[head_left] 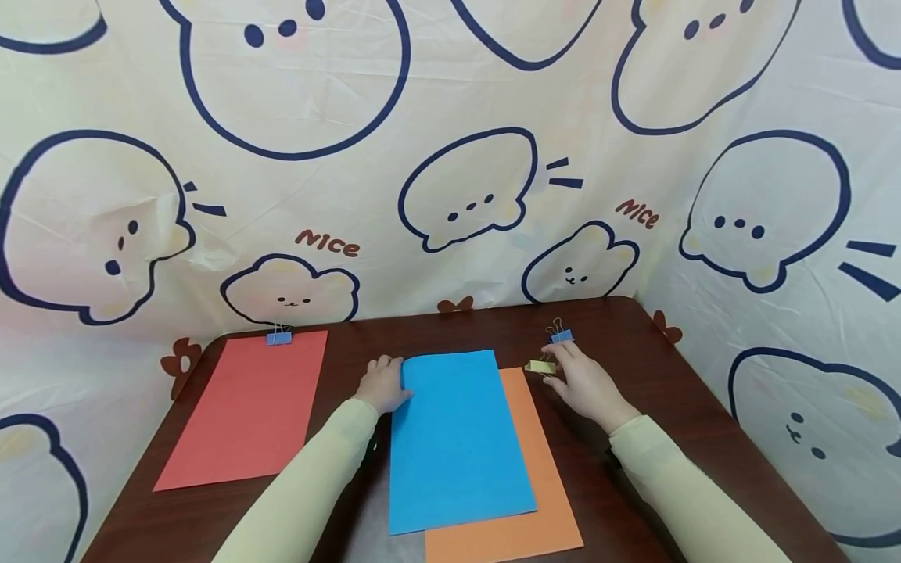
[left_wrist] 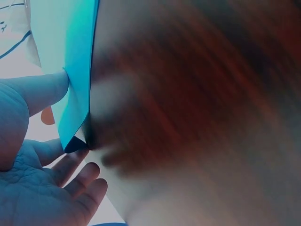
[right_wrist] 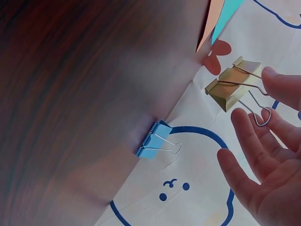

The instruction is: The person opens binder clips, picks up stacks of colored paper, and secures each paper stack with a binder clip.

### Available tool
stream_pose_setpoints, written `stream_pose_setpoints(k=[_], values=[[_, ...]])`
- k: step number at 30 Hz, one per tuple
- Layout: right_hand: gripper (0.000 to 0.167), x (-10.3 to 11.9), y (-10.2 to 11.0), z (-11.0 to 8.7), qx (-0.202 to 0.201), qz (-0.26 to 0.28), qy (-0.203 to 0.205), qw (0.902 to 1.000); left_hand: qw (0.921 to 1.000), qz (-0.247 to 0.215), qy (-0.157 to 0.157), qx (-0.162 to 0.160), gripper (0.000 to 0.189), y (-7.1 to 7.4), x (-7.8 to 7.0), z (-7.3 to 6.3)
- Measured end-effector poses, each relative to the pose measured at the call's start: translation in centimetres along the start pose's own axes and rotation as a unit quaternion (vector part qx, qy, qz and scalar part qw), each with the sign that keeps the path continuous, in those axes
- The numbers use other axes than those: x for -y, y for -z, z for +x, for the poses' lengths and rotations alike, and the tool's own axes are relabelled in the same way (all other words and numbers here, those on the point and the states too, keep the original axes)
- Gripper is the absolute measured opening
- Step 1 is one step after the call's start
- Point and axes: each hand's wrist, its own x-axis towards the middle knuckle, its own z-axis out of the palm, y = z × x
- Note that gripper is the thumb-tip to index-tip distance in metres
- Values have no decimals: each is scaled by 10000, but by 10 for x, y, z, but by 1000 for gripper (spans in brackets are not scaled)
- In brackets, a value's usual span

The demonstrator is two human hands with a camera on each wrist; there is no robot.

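My left hand (head_left: 382, 385) pinches the upper left corner of a blue sheet of paper (head_left: 457, 438). In the left wrist view the thumb (left_wrist: 49, 89) lies on one face of the sheet, whose corner bends, with fingers at the other face. Partly covered by the blue sheet is an orange sheet (head_left: 545, 477), showing along its right and lower sides. Beyond its upper right corner, my right hand (head_left: 587, 387) holds a yellow binder clip (right_wrist: 235, 82) by its wire handles, between thumb and fingers. Close by, a blue binder clip (right_wrist: 154, 140) stands on the table.
A red sheet (head_left: 246, 407) lies on the left of the dark wooden table (head_left: 676, 422), with another blue binder clip (head_left: 279, 338) on its top edge. A patterned cloth (head_left: 450, 94) hangs behind the table and along both sides.
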Motion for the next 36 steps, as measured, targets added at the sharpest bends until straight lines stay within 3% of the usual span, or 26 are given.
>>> stream_pose_setpoints(k=[13, 27, 36], values=[[51, -2, -1, -2, -231, -57, 150, 9996, 9990, -383, 205, 46, 72, -3, 3, 1], [51, -1, -1, -1, -60, -41, 2, 10000, 9988, -395, 275, 101, 73, -2, 2, -1], [50, 1, -3, -1, -61, 16, 28, 10000, 9984, -339, 450, 89, 87, -4, 4, 4]])
